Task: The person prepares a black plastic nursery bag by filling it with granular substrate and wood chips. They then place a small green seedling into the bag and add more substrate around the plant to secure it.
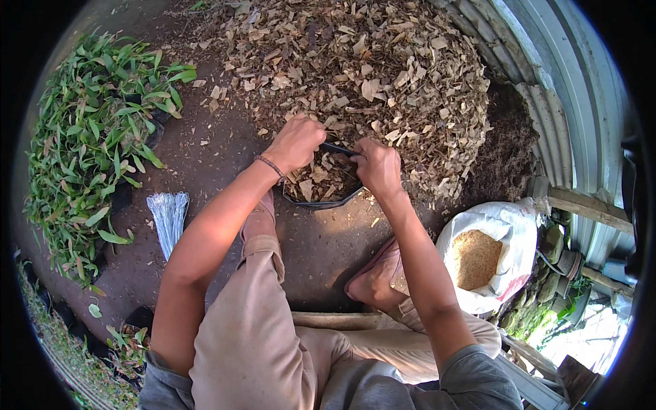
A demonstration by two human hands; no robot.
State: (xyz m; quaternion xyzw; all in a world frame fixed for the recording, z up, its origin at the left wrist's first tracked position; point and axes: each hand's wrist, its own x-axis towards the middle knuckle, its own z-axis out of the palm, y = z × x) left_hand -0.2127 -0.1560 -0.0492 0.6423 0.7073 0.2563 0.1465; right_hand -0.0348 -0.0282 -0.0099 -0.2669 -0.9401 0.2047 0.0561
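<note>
Between my feet and the heap stands a black plastic pot or bag [328, 205], its mouth facing up. Dry leaf pieces [319, 180] fill much of what shows inside it. My left hand [299, 142] is closed at the far left of its rim, the fingertips hidden behind the knuckles. On the right side of the rim, my right hand [378, 163] pinches the black plastic edge between thumb and fingers. Just beyond both hands rises a large heap of dry, shredded leaves [369, 87].
Potted green plants [97, 148] crowd the left side. A bundle of thin silvery wire or ties [168, 218] lies on the dirt floor [307, 256]. At right are an open white sack [517, 241] of tan husk-like material [476, 259], dark soil [507, 138] and corrugated metal sheeting [579, 92].
</note>
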